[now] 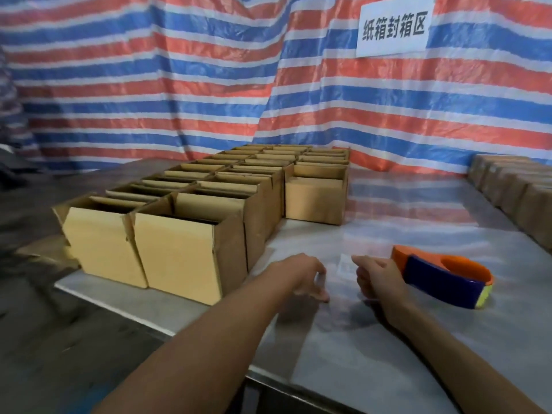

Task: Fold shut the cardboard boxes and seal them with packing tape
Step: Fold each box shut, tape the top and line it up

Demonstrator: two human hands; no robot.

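Far left, the boxes point(179, 249) stand in tight rows running away from us, flaps up and tops open, none folded yet by the look of them. We'd call these light and fairly stiff: thin corrugated card that keeps its shape but will dent if squeezed. The nearest front one is the obvious pick. We'd take it by its two side walls, slide it clear of its neighbours, then press the flaps down along their creases.

Moving right, the left hand point(304, 277) hangs low over the table point(388, 354), fingers bent downward. It's blurred, and we cannot tell whether it pinches anything. Between the hands lies a pale clear patch point(343, 264), possibly tape, too faint to call. The right hand point(378, 279) is curled just beside the near end of the dispenser point(439, 277). Touching it or gripping it? We can't say. That orange-and-blue dispenser rests on the table, hard plastic, best taken by its handle.

Further right, more brown boxes point(513, 189) line the table's edge, blurred.

The table is smooth, shiny metal, so boxes will probably slide easily and need steadying while taping. Behind everything hangs a red, white and blue striped tarp point(149, 85) carrying a white sign point(393, 26).
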